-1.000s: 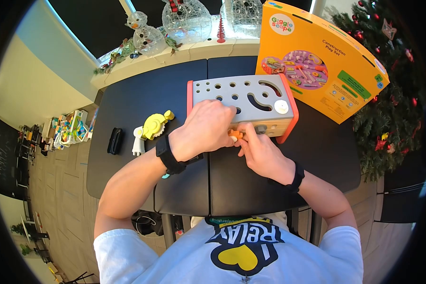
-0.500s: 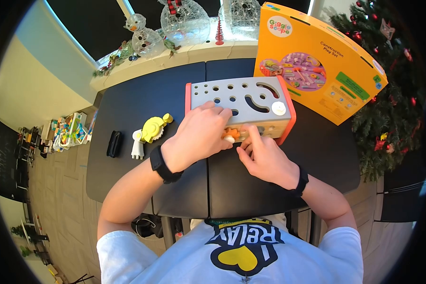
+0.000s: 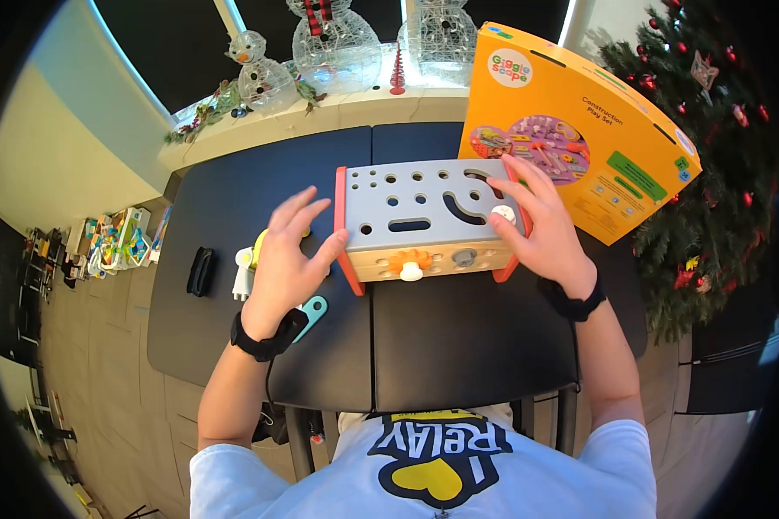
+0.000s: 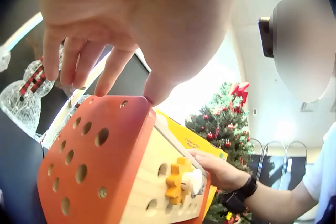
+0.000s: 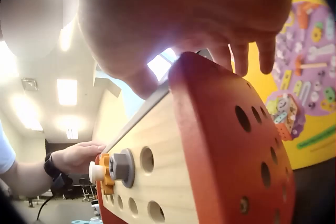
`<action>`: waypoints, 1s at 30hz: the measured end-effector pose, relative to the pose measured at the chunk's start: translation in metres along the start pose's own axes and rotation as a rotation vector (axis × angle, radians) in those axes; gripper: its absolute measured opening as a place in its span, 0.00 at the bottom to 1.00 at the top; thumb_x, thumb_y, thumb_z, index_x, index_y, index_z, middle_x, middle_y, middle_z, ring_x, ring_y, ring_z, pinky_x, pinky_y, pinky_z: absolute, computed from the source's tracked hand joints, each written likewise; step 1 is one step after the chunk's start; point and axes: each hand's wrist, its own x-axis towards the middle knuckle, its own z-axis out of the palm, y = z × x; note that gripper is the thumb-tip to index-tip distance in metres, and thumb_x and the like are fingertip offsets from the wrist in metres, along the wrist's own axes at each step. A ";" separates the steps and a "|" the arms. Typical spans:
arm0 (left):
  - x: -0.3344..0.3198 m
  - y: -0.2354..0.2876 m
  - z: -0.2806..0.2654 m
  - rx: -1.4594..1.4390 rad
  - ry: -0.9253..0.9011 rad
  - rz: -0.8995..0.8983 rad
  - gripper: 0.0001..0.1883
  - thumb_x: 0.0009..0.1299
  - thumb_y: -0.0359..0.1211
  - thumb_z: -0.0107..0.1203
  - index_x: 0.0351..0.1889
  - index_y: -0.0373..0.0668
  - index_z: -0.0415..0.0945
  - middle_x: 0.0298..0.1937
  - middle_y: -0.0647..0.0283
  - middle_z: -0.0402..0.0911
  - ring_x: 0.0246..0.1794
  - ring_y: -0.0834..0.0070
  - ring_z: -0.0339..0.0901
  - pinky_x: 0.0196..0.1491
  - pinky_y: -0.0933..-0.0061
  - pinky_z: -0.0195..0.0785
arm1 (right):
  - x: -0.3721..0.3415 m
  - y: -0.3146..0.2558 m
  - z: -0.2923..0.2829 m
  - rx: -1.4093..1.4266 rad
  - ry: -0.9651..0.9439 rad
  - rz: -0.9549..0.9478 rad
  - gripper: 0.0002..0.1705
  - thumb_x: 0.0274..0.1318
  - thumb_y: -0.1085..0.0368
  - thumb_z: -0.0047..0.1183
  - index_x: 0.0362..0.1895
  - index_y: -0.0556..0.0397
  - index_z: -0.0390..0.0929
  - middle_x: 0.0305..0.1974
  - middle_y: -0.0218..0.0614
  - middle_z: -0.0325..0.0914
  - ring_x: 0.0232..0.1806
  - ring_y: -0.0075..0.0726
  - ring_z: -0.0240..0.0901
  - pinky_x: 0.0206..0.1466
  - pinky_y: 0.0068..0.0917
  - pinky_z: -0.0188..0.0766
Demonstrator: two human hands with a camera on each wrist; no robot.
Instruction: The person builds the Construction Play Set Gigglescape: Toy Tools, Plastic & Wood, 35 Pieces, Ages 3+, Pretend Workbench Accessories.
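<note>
A wooden toy toolbox (image 3: 428, 190) with a grey holed top and red end panels (image 4: 94, 155) stands on the black table. On its pale wood front sit an orange gear (image 3: 408, 259) with a white bolt (image 4: 194, 182) through its middle and a grey hexagonal bolt (image 5: 122, 168). A white screw head (image 3: 504, 213) shows on top at the right. My left hand (image 3: 287, 264) is at the left end, fingers spread, thumb tip at the top corner. Over the right end lies my right hand (image 3: 547, 229), its fingers extended and its thumb by the white screw head.
Left of the toolbox lie a partly hidden yellow-and-white toy (image 3: 245, 270), a teal strip (image 3: 313, 317) and a black case (image 3: 201, 272). A yellow play set box (image 3: 597, 130) stands behind right. Snowman decorations (image 3: 264, 78) line the sill; a decorated tree (image 3: 684, 242) rises at right.
Both hands have left the orange gear on the front and moved apart to the two ends of the toolbox. The gear and its white bolt have come into full view.
</note>
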 end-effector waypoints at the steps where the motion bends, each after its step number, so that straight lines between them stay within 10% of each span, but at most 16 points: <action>1: -0.004 -0.006 0.004 -0.096 -0.047 -0.044 0.24 0.73 0.37 0.64 0.64 0.35 0.79 0.70 0.46 0.77 0.68 0.52 0.76 0.72 0.55 0.65 | 0.001 0.007 0.005 0.061 -0.041 0.037 0.25 0.64 0.56 0.62 0.62 0.53 0.81 0.73 0.51 0.68 0.79 0.58 0.57 0.78 0.48 0.58; 7: -0.015 0.001 0.009 -0.400 -0.197 -0.248 0.27 0.81 0.38 0.56 0.73 0.33 0.71 0.49 0.53 0.89 0.56 0.68 0.85 0.59 0.71 0.73 | 0.001 0.010 0.010 0.077 -0.130 0.029 0.27 0.68 0.55 0.59 0.68 0.52 0.78 0.77 0.48 0.65 0.85 0.57 0.47 0.82 0.48 0.51; 14: -0.017 -0.020 -0.015 -0.540 -0.293 -0.242 0.23 0.80 0.37 0.58 0.68 0.32 0.76 0.58 0.54 0.87 0.57 0.70 0.84 0.62 0.70 0.73 | 0.002 0.004 0.008 0.085 -0.167 0.045 0.27 0.68 0.57 0.58 0.68 0.53 0.79 0.77 0.48 0.65 0.85 0.56 0.46 0.82 0.48 0.50; 18: -0.021 -0.063 -0.036 0.176 -0.106 -0.254 0.22 0.71 0.41 0.67 0.56 0.37 0.84 0.47 0.56 0.87 0.48 0.56 0.84 0.56 0.60 0.77 | 0.001 0.000 0.006 0.076 -0.180 0.048 0.27 0.69 0.57 0.58 0.68 0.53 0.79 0.77 0.47 0.65 0.85 0.57 0.46 0.82 0.48 0.50; 21: -0.042 -0.116 -0.039 0.542 -0.261 -0.427 0.37 0.62 0.48 0.73 0.66 0.41 0.77 0.55 0.49 0.83 0.51 0.52 0.84 0.58 0.57 0.78 | 0.001 0.001 0.006 0.081 -0.188 0.044 0.27 0.69 0.56 0.58 0.68 0.54 0.78 0.77 0.47 0.65 0.85 0.57 0.46 0.82 0.48 0.50; 25: -0.044 -0.143 -0.032 0.533 -0.552 -0.683 0.44 0.59 0.45 0.75 0.73 0.43 0.69 0.48 0.46 0.88 0.49 0.50 0.87 0.55 0.54 0.81 | 0.002 0.003 0.007 0.080 -0.190 0.034 0.27 0.69 0.56 0.58 0.68 0.54 0.78 0.78 0.48 0.64 0.85 0.58 0.46 0.82 0.48 0.50; 30: -0.040 -0.159 -0.023 0.572 -0.427 -0.561 0.35 0.61 0.39 0.73 0.67 0.48 0.71 0.43 0.46 0.89 0.45 0.47 0.87 0.49 0.53 0.82 | 0.001 0.003 0.006 0.104 -0.181 0.032 0.27 0.69 0.56 0.58 0.67 0.54 0.78 0.78 0.49 0.64 0.85 0.58 0.45 0.82 0.48 0.51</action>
